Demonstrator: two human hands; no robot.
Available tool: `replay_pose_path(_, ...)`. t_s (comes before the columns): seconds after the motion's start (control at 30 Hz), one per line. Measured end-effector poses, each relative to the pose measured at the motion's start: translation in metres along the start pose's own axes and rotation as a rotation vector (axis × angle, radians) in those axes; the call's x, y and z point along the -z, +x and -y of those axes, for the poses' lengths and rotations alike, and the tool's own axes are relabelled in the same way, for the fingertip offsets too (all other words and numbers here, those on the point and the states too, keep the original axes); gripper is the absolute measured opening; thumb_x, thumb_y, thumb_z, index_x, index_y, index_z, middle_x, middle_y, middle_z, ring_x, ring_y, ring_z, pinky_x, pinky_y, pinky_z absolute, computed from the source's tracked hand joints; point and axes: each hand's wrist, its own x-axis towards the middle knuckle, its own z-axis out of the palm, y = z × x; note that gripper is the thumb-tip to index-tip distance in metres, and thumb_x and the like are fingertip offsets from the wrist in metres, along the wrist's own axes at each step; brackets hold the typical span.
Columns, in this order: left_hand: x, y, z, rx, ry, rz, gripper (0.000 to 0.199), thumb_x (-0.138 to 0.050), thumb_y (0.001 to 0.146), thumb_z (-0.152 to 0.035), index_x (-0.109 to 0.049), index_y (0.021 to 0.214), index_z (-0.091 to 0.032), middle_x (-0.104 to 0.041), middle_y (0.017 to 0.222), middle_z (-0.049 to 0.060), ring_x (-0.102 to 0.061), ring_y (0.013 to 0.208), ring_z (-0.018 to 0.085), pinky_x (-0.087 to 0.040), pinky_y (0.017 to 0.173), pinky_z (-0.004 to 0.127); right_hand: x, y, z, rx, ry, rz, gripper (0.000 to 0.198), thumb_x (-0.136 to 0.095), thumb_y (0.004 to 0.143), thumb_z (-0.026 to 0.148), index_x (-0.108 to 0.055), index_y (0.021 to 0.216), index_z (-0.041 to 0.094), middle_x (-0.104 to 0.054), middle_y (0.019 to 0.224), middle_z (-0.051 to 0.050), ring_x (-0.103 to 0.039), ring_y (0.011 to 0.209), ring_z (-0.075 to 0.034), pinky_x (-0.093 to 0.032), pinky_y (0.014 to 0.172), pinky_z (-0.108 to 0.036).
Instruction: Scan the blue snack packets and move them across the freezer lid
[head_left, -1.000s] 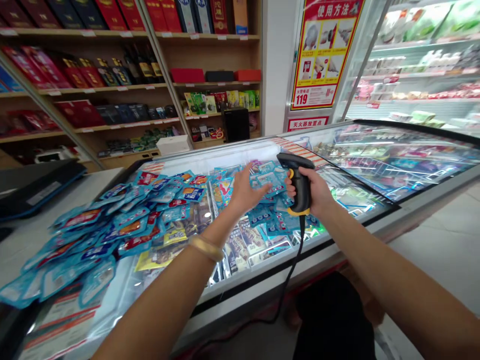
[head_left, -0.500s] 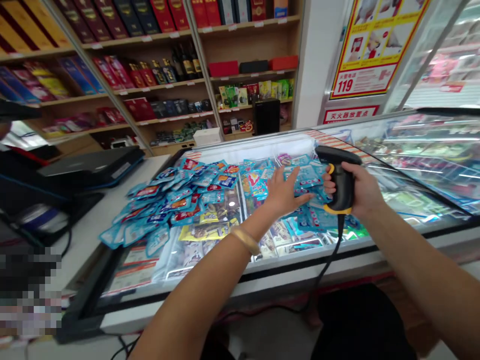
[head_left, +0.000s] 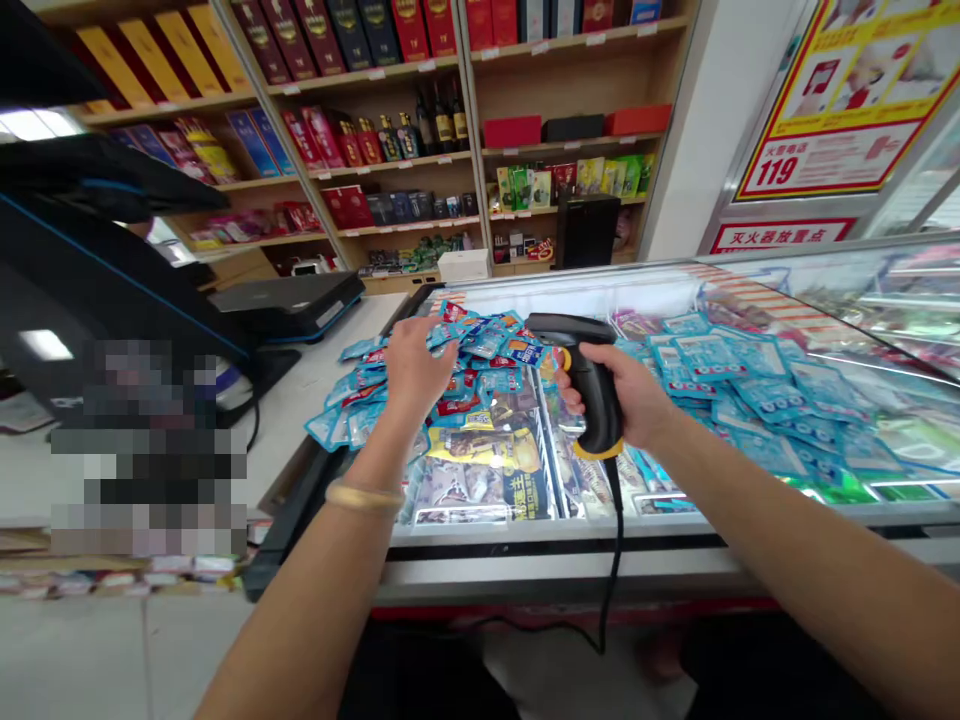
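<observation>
1. Nearest, below the fingers, the freezer's front rim (head_left: 525, 571) is running crosswise, the scanner's cable (head_left: 616, 545) dropping past it.
2. The right hand (head_left: 636, 392) is gripping the black scanner (head_left: 600, 400), fingers wrapped around its handle.
3. The left hand (head_left: 415, 365) is hovering at the left pile of packets (head_left: 487, 345), thumb and fingers parted, apparently holding nothing; fingertip contact is staying unclear.
4. Reaching for a packet is seemingly the step in hand; next would be calling for pinching one loose edge.
5. Rightward of the scanner-holding fingers, another packet pile (head_left: 750, 370) is lying; between piles, glass is leaving open room.
6. Beyond all fingers, shelves (head_left: 405, 172) are standing well apart.
</observation>
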Motion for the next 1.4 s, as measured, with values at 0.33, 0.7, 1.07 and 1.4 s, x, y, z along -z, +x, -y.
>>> replay_pose_path(0.33, 0.004, -0.008, 0.035, 0.003, 0.347, 0.259, 0.035, -0.045, 0.087, -0.028, -0.076, 0.102, -0.018, -0.061, 0.136, 0.011, -0.048, 0.133, 0.034, -0.032, 0.112, 0.052, 0.015, 0.008, -0.037, -0.17, 0.018, 0.099, 0.026, -0.068, 0.073, 0.037, -0.061, 0.084, 0.016, -0.058, 0.067, -0.001, -0.05, 0.05, -0.009, -0.042, 0.046, -0.02)
replay_pose_path(0.7, 0.013, -0.012, 0.028, -0.049, 0.283, 0.131, 0.038, -0.044, 0.084, -0.015, -0.07, 0.111, -0.015, -0.067, 0.128, 0.012, -0.056, 0.124, 0.032, -0.038, 0.107, 0.048, 0.014, 0.005, -0.034, -0.153, 0.028, 0.103, 0.027, -0.07, 0.072, 0.038, -0.064, 0.085, 0.015, -0.06, 0.068, -0.001, -0.051, 0.05, -0.009, -0.044, 0.047, -0.019)
replay_pose_path(1.07, 0.018, -0.018, 0.02, -0.114, 0.03, 0.071, 0.032, -0.052, 0.08, -0.018, -0.07, 0.106, -0.018, -0.072, 0.106, 0.009, -0.068, 0.095, 0.024, -0.052, 0.089, 0.037, 0.017, 0.007, -0.028, -0.078, 0.023, 0.085, 0.023, -0.064, 0.077, 0.036, -0.064, 0.084, 0.013, -0.058, 0.068, -0.002, -0.049, 0.052, -0.009, -0.042, 0.046, -0.02)
replay_pose_path(1.4, 0.009, -0.021, 0.002, 0.409, -0.85, -0.029, 0.012, -0.054, 0.085, -0.031, -0.054, 0.094, -0.023, -0.058, 0.068, -0.003, -0.064, 0.061, 0.015, -0.053, 0.059, 0.027, 0.017, 0.007, -0.027, -0.076, 0.054, 0.098, 0.022, -0.065, 0.076, 0.035, -0.062, 0.085, 0.015, -0.059, 0.069, -0.002, -0.049, 0.051, -0.009, -0.043, 0.045, -0.02)
